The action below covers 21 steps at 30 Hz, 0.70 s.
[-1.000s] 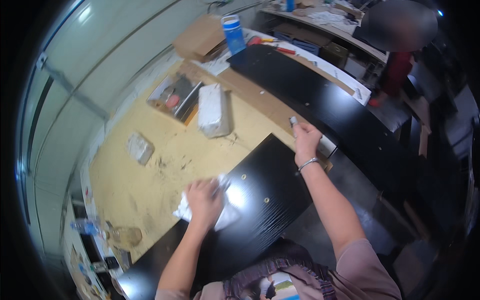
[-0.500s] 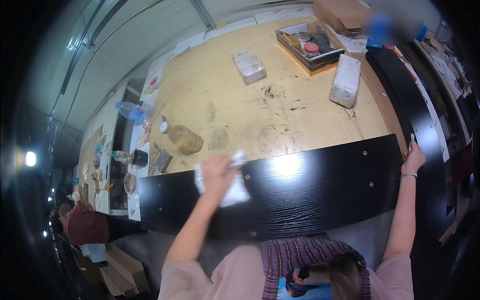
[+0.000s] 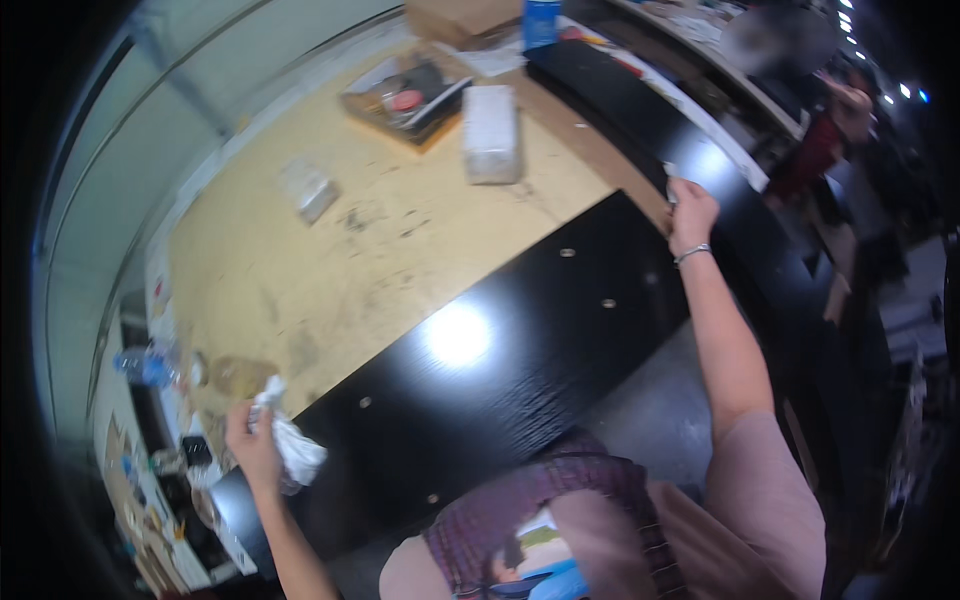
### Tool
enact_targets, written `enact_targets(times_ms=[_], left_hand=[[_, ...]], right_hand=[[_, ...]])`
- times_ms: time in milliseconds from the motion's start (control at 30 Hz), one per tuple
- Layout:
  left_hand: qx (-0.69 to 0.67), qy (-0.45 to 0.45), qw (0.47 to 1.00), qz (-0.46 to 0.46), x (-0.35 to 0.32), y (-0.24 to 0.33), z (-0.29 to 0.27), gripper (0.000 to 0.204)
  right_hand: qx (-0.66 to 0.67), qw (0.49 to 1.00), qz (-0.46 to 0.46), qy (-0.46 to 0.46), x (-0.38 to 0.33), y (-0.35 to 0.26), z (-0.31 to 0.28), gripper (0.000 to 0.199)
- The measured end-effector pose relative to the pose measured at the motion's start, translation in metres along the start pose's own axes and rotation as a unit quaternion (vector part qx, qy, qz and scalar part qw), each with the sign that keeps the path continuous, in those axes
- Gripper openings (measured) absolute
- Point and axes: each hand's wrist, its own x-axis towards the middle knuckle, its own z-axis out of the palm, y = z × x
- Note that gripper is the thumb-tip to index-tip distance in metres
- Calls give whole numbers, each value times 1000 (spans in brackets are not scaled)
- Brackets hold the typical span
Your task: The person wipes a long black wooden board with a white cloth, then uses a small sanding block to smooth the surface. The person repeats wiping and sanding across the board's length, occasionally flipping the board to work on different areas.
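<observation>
A long black board (image 3: 520, 330) with several small round fittings lies across the near side of the table. Over its left end, my left hand (image 3: 252, 442) is closed on a crumpled white cloth (image 3: 300, 452), which hangs from the fingers. Just beyond the board's right end is my right hand (image 3: 694, 212), closed on a small white piece (image 3: 671, 172) whose kind I cannot make out. That hand is beside a dark panel (image 3: 620, 105) along the table's right side. Behind the cloth stands or lies a blurred bottle of yellowish liquid (image 3: 243, 376).
On the yellowish, stained tabletop (image 3: 270, 270) are two wrapped white blocks, one small (image 3: 310, 190) and one larger (image 3: 491, 135). An open box (image 3: 420, 130) holds a red-lidded container. A clear blue-tinted bottle (image 3: 145, 366) is at the left edge. Another person (image 3: 815, 150) is at the far right.
The view has swung to the right. My left hand has moved with the cloth from the board's middle-left to its left end. My right hand keeps its hold on the white piece.
</observation>
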Motion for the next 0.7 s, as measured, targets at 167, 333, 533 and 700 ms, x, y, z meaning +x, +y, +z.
enact_targets(times_ms=[167,333,533,700], left_hand=[[-43,-146,959,240,9,140,129,20],[75,-131,934,325,0,214,193,23],[56,-119,937,322,0,209,195,22],[41,-117,938,325,1,213,198,20]], right_hand=[[-73,982,-92,-144,-16,-39,-40,21],[-198,924,-186,-269,-2,-30,-34,25],[-229,889,-177,-354,3,-35,7,23],[-223,894,-162,-354,13,-19,4,19]])
